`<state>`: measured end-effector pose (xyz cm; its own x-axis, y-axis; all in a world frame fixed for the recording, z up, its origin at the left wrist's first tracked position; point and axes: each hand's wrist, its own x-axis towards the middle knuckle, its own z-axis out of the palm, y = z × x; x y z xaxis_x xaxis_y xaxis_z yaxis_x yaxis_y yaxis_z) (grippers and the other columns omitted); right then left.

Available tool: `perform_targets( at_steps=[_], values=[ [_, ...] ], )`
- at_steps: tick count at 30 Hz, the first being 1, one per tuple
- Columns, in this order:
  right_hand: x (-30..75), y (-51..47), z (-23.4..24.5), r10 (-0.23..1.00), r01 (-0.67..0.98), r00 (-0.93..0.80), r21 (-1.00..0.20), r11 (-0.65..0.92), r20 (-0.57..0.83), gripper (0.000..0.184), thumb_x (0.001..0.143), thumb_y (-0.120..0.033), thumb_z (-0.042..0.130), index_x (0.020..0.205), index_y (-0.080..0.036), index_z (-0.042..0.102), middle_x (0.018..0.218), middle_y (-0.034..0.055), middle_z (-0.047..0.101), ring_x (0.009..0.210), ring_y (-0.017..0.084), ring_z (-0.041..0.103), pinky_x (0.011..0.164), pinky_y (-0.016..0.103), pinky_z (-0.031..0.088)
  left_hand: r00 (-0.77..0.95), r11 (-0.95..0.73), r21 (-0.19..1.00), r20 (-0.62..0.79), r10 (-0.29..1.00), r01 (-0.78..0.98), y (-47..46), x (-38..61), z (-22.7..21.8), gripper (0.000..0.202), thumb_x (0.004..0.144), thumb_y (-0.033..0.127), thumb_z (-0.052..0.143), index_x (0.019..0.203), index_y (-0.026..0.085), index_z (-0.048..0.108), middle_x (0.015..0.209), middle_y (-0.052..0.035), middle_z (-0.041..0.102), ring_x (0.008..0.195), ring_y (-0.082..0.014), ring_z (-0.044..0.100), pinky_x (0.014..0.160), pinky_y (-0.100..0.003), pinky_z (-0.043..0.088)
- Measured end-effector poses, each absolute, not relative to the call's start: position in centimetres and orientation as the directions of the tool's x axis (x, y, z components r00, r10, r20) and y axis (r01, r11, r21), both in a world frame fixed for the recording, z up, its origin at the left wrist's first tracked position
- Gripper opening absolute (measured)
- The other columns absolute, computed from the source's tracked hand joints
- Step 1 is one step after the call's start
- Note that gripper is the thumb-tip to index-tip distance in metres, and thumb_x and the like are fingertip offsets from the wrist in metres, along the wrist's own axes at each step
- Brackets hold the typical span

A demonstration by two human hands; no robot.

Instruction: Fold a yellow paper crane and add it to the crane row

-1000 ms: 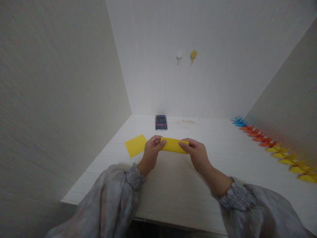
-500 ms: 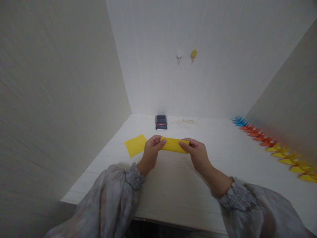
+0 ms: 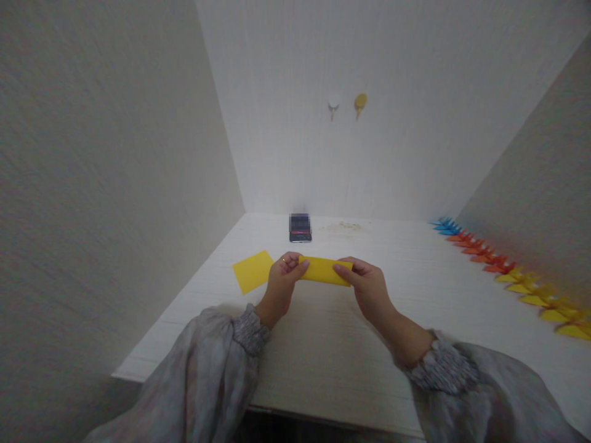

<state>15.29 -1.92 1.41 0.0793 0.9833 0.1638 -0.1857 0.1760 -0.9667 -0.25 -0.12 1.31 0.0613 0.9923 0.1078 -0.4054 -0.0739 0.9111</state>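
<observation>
A folded strip of yellow paper (image 3: 321,271) is stretched between my hands above the table. My left hand (image 3: 284,280) pinches its left end, thumb on the near face and fingers behind. At the other end, my right hand (image 3: 367,283) grips it the same way, with the thumb on the front. Just left of my left hand lies a flat yellow paper sheet (image 3: 252,272), its right edge partly hidden by that hand.
A dark phone (image 3: 300,235) rests at the back of the white table (image 3: 332,344). Folded paper cranes in blue (image 3: 447,227), orange (image 3: 482,251) and yellow (image 3: 545,301) line the right side. Two hooks, one white (image 3: 333,104) and one yellow (image 3: 361,103), are on the back wall.
</observation>
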Motion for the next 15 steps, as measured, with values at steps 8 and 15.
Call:
perform_targets(
  at_steps=[8,15],
  values=[
    [15.23,-1.99,1.45,0.98,-0.165,0.095,-0.968,0.191,0.177,0.018,0.061,-0.036,0.066,0.068,-0.019,0.065,0.068,0.0013,0.062,0.064,0.015,0.054,0.061,0.028,0.043,0.057,-0.073,0.915,0.103,0.993,-0.397,-0.06,-0.2,1.26,0.024,0.059,0.026,0.067,0.074,0.015,0.051,0.063,0.0029,0.055,0.057,-0.007,0.05,0.057,-0.02,0.039],
    [15.29,-1.95,1.38,0.978,-0.18,0.091,-0.963,0.2,0.186,0.014,0.062,-0.033,0.066,0.067,-0.02,0.065,0.067,0.0001,0.062,0.063,0.014,0.054,0.06,0.027,0.042,0.063,-0.063,0.911,0.096,0.993,-0.407,-0.13,-0.21,1.3,0.024,0.06,0.024,0.067,0.076,0.015,0.051,0.064,0.003,0.055,0.056,-0.0064,0.05,0.056,-0.02,0.038]
  ],
)
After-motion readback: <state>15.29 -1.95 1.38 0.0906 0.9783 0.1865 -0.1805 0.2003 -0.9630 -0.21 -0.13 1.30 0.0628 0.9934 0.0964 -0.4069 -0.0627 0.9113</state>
